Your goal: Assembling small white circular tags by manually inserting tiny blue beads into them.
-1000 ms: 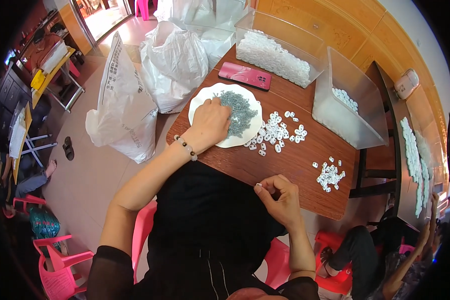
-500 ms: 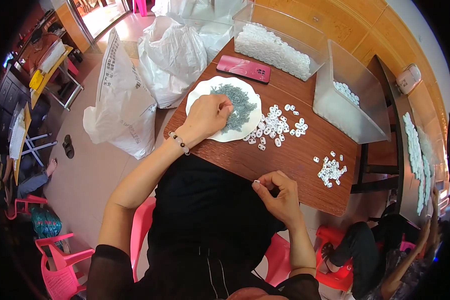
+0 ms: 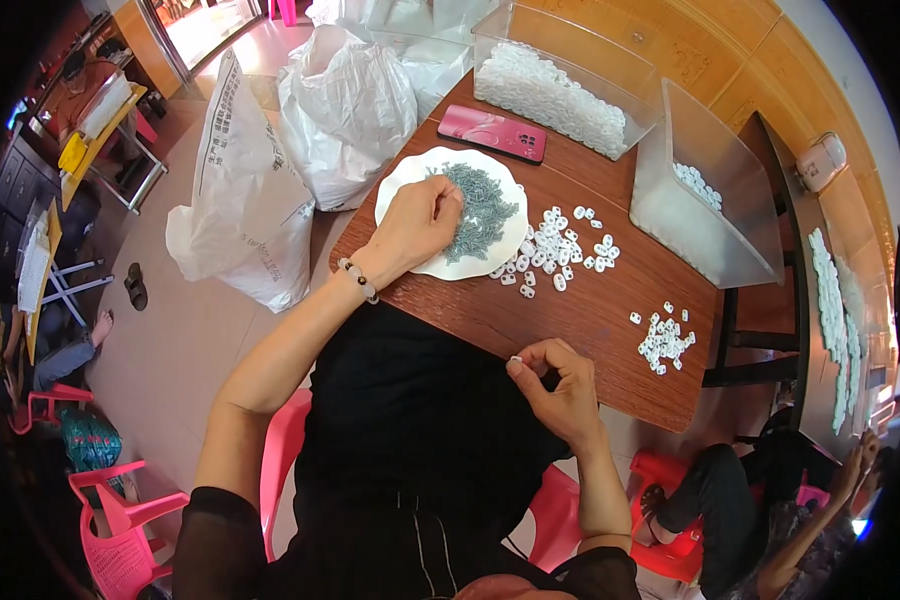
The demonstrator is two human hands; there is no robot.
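Observation:
My left hand (image 3: 418, 222) is over a white scallop-edged plate (image 3: 394, 180) at the table's far left. Its fingers are closed in a pinch at the heap of small grey screw-like pieces (image 3: 485, 215); whatever they hold is hidden. By the near table edge, my right hand (image 3: 562, 385) pinches a small white plastic piece (image 3: 515, 361) between thumb and fingertip. Right of the plate lies a spread of white oval two-hole pieces (image 3: 550, 245). A smaller pile of white pieces (image 3: 665, 342) is near the table's right end.
A pink phone (image 3: 492, 134) lies behind the plate. Two clear bins (image 3: 660, 190) with white pieces stand along the far side of the brown table (image 3: 450, 310). White sacks (image 3: 245, 210) are on the floor to the left. Another person's arm (image 3: 820, 520) shows at the lower right.
My left hand stays at the grey heap, its fingers shifted only slightly. The right hand keeps its pinch. The view has tilted a little, and the other person's hands at the right have moved.

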